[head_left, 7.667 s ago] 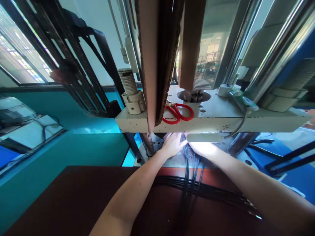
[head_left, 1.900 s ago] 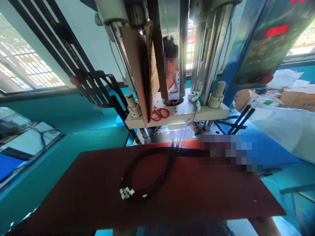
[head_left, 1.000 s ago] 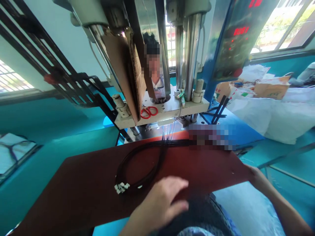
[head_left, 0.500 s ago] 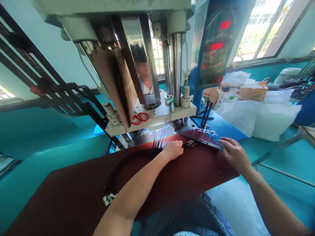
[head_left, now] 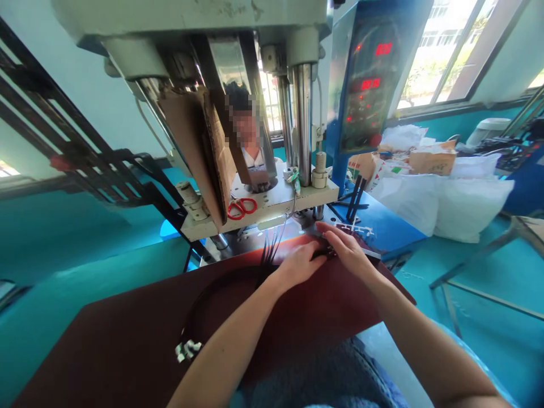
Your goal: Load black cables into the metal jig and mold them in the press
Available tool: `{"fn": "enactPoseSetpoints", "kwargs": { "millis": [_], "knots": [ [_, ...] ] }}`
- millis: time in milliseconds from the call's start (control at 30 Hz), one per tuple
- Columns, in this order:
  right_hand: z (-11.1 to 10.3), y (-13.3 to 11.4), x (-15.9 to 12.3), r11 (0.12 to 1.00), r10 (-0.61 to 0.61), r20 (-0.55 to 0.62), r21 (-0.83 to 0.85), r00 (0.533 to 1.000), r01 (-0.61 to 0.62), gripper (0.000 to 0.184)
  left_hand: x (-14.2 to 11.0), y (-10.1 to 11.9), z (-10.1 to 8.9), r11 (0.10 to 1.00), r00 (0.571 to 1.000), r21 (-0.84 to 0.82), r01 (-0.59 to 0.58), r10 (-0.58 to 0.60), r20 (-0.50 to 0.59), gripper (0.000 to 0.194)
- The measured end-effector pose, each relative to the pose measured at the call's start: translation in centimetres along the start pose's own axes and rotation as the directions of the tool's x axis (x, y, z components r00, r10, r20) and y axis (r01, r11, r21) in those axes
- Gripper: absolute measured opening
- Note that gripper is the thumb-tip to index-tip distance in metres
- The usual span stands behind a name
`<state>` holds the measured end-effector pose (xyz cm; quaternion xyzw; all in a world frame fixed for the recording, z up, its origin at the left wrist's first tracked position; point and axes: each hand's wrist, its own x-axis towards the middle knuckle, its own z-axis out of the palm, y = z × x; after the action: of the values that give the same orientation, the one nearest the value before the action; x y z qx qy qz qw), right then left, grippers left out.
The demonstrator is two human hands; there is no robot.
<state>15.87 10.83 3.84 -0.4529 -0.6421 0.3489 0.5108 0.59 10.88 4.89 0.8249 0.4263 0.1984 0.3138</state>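
My left hand (head_left: pixel 301 263) is closed around a bundle of black cables (head_left: pixel 212 282) near its right end, low over the dark red table board (head_left: pixel 306 317). The bundle curves left and ends in white connectors (head_left: pixel 187 351) by my left forearm. My right hand (head_left: pixel 349 250) lies right beside the left one, its fingers stretched over the cable end; whether they touch it I cannot tell. That end is mostly hidden by my fingers. Under and behind the right hand, a metal strip (head_left: pixel 372 256) shows in part, with a white branched piece (head_left: pixel 355 228) behind it.
Ahead stands a press with a pale plate (head_left: pixel 272 208) carrying red-handled scissors (head_left: pixel 242 208) and cardboard (head_left: pixel 191 141). Thin black strands (head_left: pixel 268 248) rise at the board's far edge. A blue control box (head_left: pixel 361 85) stands right, with white sacks (head_left: pixel 454 204) beyond.
My right hand has moved left from the metal strip's right end to the cable end beside my left hand. The left hand keeps hold of the cables. The red display digits differ.
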Motion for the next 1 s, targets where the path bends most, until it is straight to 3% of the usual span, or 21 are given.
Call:
{"fn": "enactPoseSetpoints", "kwargs": {
  "millis": [133,233,333,433,500,600,633,800,1000],
  "knots": [
    [-0.3,0.1,-0.8,0.999,0.013,-0.237,0.043,0.971,-0.003,0.033,1.0,1.2,0.9,0.974,0.987,0.195,0.111,-0.086,-0.135,0.02],
    [-1.1,0.6,-1.4,0.936,0.137,-0.233,0.348,0.963,-0.049,0.028,1.6,0.9,1.1,0.991,0.986,0.072,0.114,-0.103,-0.132,0.015],
    [-1.5,0.7,-2.0,0.799,0.243,-0.196,0.595,0.95,-0.082,0.027,2.3,0.4,1.1,0.987,0.998,-0.157,0.041,-0.047,-0.034,0.012],
    [-1.0,0.3,-2.3,0.795,0.266,-0.297,0.606,0.917,-0.035,0.03,2.9,0.5,1.4,0.952,0.983,-0.307,-0.012,0.067,0.171,0.016],
    [-0.6,0.2,-2.3,0.812,0.263,-0.372,0.583,0.89,0.004,0.032,3.3,0.8,1.7,0.937,0.968,-0.349,-0.03,0.115,0.225,0.028],
    [-0.2,0.4,-2.1,0.804,0.292,-0.414,0.594,0.862,0.013,0.034,3.7,1.0,2.4,0.907,0.976,-0.417,-0.06,0.141,0.165,0.068],
    [-0.2,0.5,-2.0,0.794,0.306,-0.41,0.608,0.859,0.007,0.035,3.8,0.9,2.7,0.9,0.979,-0.43,-0.068,0.142,0.143,0.072],
    [-0.5,0.8,-1.9,0.758,0.334,-0.317,0.65,0.888,-0.054,0.034,4.1,0.1,4.4,0.897,0.993,-0.44,-0.032,0.077,0.085,0.018],
    [-0.5,0.7,-1.8,0.774,0.344,-0.201,0.614,0.917,-0.156,0.033,3.5,0.5,4.2,0.776,0.991,-0.63,0.029,0.06,0.119,0.015]
  ]
}}
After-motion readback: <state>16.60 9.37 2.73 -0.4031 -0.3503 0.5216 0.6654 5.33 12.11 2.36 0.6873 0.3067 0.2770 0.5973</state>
